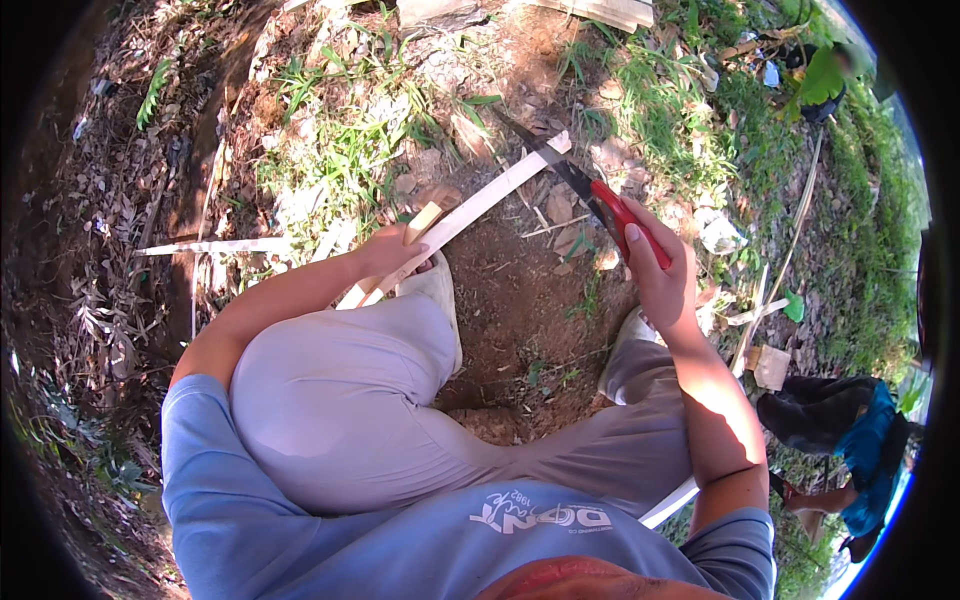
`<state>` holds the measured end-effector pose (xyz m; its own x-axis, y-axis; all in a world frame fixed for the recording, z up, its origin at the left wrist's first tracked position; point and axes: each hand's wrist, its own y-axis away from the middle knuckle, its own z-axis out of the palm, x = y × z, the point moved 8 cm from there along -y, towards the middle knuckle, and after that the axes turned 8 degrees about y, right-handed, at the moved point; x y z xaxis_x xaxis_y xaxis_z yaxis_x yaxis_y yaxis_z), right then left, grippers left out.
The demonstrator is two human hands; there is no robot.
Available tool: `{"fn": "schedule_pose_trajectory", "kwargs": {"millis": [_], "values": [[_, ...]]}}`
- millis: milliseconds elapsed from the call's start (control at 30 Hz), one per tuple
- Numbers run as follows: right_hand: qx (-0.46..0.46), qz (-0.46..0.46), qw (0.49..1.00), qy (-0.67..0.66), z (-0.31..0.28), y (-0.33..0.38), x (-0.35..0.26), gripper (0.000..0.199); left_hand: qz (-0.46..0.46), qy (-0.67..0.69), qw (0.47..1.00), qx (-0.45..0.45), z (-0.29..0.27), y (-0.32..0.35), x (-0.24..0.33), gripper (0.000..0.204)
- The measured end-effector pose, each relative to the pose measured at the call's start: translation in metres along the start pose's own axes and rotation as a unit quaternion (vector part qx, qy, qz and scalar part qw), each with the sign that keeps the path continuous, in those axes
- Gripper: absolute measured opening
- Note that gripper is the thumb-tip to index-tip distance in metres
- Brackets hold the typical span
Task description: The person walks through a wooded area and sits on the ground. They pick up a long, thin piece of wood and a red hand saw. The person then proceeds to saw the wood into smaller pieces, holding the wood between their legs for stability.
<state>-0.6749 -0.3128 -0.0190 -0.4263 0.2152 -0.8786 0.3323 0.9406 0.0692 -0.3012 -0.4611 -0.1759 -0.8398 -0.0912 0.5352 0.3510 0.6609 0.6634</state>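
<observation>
- Stick (498, 190): ahead of person; long axis 8 to 2 o'clock, far end at 2.
- Left hand (388, 250): fingers curled closed on stick's 8 o'clock part, shorter stick (424, 221) alongside.
- Right hand (664, 272): fingers wrapped round red-handled saw (578, 182); blade points 10 o'clock, crossing stick's far end.

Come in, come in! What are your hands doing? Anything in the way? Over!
Left hand gripping long pale strip. Right hand gripping red-handled saw. Blade across strip, near far end. Shoe close to left hand.
</observation>
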Motion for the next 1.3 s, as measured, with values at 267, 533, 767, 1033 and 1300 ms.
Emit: {"fn": "schedule_pose_trajectory", "kwargs": {"millis": [267,533,767,1033,1300], "values": [[-0.024,-0.036,0.999,0.016,0.01,0.001,-0.013,0.04,0.012,-0.045,0.999,0.024,-0.011,-0.035,-0.042,0.055],[-0.016,0.007,1.0,-0.001,0.01,-0.004,-0.003,0.041,0.012,-0.049,0.998,0.05,-0.016,-0.047,-0.047,0.049],[-0.011,0.029,0.999,-0.013,0.009,-0.002,-0.002,0.041,0.033,0.14,0.988,0.053,-0.031,-0.048,-0.024,0.036],[-0.007,0.021,0.999,-0.036,0.008,-0.002,-0.003,0.041,0.063,-0.149,0.983,0.09,-0.077,-0.032,0.061,0.044],[0.006,0.041,0.993,-0.109,0.003,-0.007,-0.001,0.036,0.1,-0.344,0.934,-0.001,-0.124,-0.051,0.168,0.044]]}}
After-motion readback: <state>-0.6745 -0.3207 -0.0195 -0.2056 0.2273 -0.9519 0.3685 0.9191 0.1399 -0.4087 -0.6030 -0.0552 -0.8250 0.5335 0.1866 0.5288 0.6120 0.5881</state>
